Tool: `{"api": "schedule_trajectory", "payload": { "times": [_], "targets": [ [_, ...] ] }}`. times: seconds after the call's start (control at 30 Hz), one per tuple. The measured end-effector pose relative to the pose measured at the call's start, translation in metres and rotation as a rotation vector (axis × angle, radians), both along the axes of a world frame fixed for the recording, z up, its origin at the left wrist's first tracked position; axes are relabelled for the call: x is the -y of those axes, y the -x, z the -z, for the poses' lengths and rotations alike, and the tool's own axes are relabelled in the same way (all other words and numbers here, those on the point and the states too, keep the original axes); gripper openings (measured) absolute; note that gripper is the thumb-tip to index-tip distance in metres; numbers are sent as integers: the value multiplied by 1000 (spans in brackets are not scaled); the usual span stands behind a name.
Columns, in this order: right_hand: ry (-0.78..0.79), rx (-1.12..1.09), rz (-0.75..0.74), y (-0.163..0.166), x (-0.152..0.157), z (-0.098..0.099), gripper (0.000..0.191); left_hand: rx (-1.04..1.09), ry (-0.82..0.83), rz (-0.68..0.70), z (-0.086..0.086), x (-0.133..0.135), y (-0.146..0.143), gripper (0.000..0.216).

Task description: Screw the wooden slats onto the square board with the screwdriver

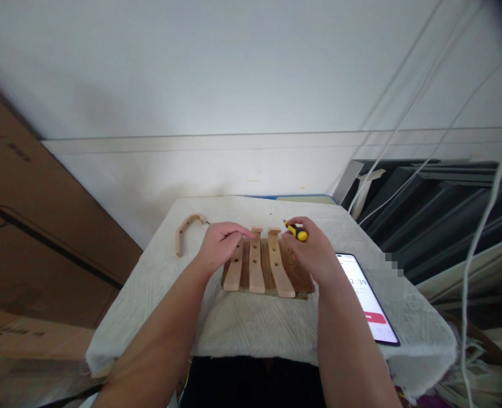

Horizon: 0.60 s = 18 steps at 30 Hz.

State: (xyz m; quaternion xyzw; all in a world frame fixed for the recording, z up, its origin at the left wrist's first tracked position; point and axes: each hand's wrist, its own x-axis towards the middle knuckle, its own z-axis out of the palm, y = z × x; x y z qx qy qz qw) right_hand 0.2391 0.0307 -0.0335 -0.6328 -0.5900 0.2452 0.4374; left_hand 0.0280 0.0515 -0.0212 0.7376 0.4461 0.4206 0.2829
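Three pale wooden hook-shaped pieces (pixel 256 272) lie side by side on a brown wooden board (pixel 296 277), each with dark holes along it. My left hand (pixel 219 248) rests over the upper end of the leftmost piece, its index finger stretched to the top of the middle one. Its other fingers are partly hidden. In my right hand (pixel 313 246), at the board's right side, is a small yellow and black screwdriver (pixel 298 233), its tip pointing up and left. A separate curved wooden piece (pixel 180 233) with holes lies left of my left hand.
A white cloth (pixel 259 328) covers the table. Right of my right forearm lies a phone (pixel 368 300) with a lit screen. A small dark item (pixel 207 222) is near the loose curved piece. Cardboard (pixel 42 198) stands at left; white cables (pixel 484 238) hang at right.
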Motion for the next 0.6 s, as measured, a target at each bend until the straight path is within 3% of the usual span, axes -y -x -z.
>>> {"api": "schedule_trajectory", "payload": {
  "times": [0.07, 0.17, 0.37, 0.47, 0.53, 0.6],
  "targets": [
    [-83, -73, -2, 5, 6, -10, 27, 96, -11, -90, -9, 4, 15, 33],
    [-171, -158, -132, 30, 22, -32, 31, 205, 6, -185, -27, 16, 46, 32],
    [-284, -194, -256, 133, 64, -67, 25, 416, -36, -363, -54, 55, 114, 29],
    [-338, -274, -276, 190, 62, -62, 23, 546, -73, -598, -52, 63, 138, 23],
    [-310, -308, -276, 220, 46, -48, 24, 664, -94, -786, -44, 58, 146, 18],
    [-254, -355, -227, 238, 25, -30, 27, 713, -107, -870, -32, 47, 146, 17]
  ]
}}
